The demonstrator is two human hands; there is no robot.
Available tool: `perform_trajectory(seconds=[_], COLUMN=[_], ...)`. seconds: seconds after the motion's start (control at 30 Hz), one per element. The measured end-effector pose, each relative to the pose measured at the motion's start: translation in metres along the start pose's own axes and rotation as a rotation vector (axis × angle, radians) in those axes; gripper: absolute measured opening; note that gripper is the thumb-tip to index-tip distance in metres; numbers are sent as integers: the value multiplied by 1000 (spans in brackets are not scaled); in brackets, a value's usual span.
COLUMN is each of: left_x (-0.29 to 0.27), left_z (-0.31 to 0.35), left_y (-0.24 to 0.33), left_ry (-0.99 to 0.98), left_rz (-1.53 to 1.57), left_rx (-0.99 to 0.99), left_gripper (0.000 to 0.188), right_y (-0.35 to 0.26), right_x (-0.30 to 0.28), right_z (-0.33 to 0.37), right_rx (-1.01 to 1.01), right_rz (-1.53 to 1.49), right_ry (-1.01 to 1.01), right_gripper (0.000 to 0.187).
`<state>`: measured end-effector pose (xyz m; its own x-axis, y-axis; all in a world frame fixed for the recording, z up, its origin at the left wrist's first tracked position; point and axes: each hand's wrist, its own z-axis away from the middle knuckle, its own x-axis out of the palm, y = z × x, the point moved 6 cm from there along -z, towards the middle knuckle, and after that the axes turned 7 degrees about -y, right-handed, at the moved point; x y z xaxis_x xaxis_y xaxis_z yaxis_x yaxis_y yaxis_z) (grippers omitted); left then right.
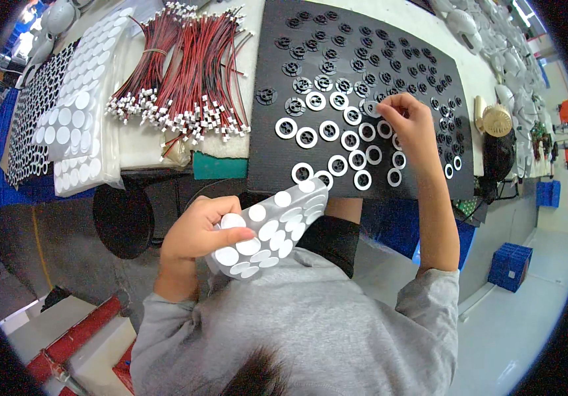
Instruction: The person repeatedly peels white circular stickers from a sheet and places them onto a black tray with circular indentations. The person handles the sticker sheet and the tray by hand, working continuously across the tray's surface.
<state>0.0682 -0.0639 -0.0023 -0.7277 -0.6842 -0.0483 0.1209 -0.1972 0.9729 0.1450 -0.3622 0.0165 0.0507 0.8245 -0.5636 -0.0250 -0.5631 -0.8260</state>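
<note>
My left hand [201,228] grips a bent sheet of round white stickers [268,231] in front of my body, thumb on top. Over the black board [264,168], my right hand [407,119] is closed in a pinch. At its fingertips is a pale round sticker [370,109], right over one of the small round black plastic parts; whether it touches the part cannot be seen. Many such black parts [295,106] stand in rows on the board. White rings [329,131] lie on several parts nearest me.
Bundles of red and black wires with white connectors [198,72] lie left of the board. Beyond them are more sticker sheets [73,125] and a blue crate [3,181]. Grey-white plastic housings [462,30] and a gold-coloured round piece [496,121] are at the right.
</note>
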Motion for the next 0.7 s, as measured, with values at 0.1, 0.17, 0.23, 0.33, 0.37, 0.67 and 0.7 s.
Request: perform_trajectory(seconds=[0.1, 0.17, 0.23, 0.33, 0.37, 0.67, 0.7], left_x=[2, 3, 3, 4, 5, 17, 20], left_z=[-1, -2, -3, -4, -4, -10, -11], left_y=[1, 1, -1, -1, 0, 7, 9], left_ry=[-9, -22, -35, -40, -43, -161, -182], left_rz=[-10, -40, -80, -83, -91, -187, -204], left_rx=[14, 22, 30, 26, 30, 35, 56], left_gripper=[25, 25, 24, 24, 24, 26, 27], right_y=[14, 11, 17, 16, 15, -5, -11], right_x=[1, 4, 4, 4, 4, 1, 3], right_z=[-8, -10, -15, -16, -17, -10, -5], right_rx=[82, 69, 18, 9, 15, -29, -99], right_rz=[12, 50, 133, 239, 270, 665, 573], right_ry=[12, 32, 79, 115, 118, 216, 174], right_gripper=[15, 17, 18, 19, 19, 20, 21])
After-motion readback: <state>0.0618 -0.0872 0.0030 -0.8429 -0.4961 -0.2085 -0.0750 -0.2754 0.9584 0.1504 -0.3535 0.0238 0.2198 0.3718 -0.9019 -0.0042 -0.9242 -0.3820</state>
